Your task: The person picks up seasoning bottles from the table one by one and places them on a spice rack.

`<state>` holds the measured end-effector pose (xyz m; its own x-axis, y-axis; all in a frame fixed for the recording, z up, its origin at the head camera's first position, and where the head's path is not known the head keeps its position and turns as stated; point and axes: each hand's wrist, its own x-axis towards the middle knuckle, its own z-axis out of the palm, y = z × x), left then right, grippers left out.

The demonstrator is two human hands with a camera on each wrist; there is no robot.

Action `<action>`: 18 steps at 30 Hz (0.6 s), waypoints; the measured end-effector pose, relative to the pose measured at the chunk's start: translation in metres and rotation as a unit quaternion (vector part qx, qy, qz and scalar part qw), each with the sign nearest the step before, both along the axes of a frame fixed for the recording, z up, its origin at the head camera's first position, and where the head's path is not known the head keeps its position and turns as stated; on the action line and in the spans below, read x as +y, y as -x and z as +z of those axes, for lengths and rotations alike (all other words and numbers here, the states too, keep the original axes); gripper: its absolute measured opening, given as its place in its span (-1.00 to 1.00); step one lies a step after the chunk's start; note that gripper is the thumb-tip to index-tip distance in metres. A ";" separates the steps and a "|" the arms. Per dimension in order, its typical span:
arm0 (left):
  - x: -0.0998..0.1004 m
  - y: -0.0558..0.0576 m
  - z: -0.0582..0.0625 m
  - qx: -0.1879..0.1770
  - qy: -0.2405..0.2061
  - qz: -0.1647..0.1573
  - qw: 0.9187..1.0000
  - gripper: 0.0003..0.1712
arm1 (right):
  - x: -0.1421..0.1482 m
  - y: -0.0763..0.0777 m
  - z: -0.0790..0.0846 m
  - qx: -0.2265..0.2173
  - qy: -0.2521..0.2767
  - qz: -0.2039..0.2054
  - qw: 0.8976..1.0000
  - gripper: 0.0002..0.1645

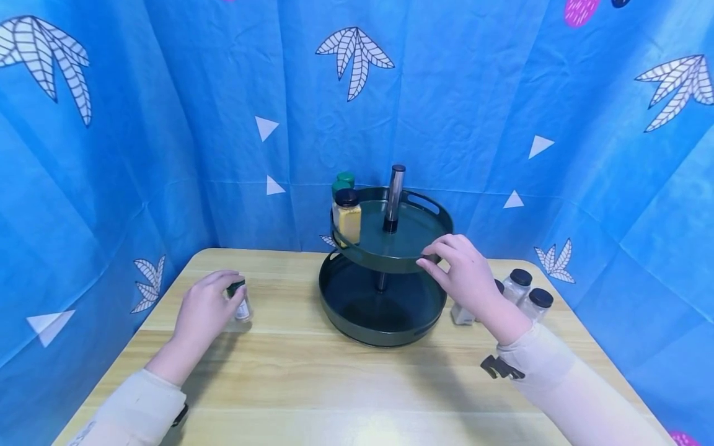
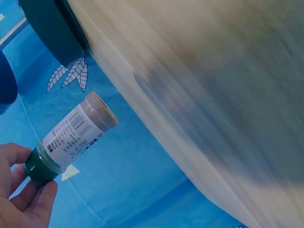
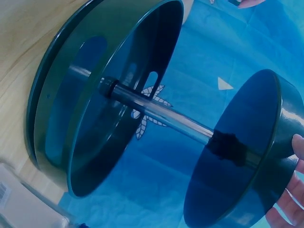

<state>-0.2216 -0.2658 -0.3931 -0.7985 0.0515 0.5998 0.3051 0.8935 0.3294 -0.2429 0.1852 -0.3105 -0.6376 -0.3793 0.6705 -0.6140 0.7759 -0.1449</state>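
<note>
My left hand (image 1: 207, 308) pinches the green cap of a small clear spice jar (image 2: 78, 135) from above, at the left of the table. The jar has a white printed label and brown contents at its base. Near the middle stands a dark green two-tier round rack (image 1: 370, 337) with a metal centre post. At the front right rim of its upper tray (image 1: 368, 259), my right hand (image 1: 465, 272) grips the edge between thumb and fingers. A square jar of yellow powder (image 1: 349, 224) with a black lid sits at that tray's left, before green-capped jars (image 1: 345, 178).
Several clear jars with black lids (image 1: 540, 298) stand right of the rack, partly behind my right forearm. The rack's lower tray (image 1: 357, 310) has a raised wall. Blue patterned cloth (image 1: 463, 111) hangs around the back and sides of the wooden table (image 1: 279, 371).
</note>
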 end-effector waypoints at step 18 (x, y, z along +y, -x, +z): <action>0.016 -0.002 0.014 0.050 0.010 -0.040 0.998 -0.75 | 0.002 0.003 -0.002 0.010 -0.001 0.013 1.000 -0.76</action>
<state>-0.2192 -0.2498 -0.3795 -0.7278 0.1249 0.6743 0.4056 0.8713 0.2763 -0.2462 0.1873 -0.3121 -0.6147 -0.3966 0.6818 -0.6359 0.7606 -0.1309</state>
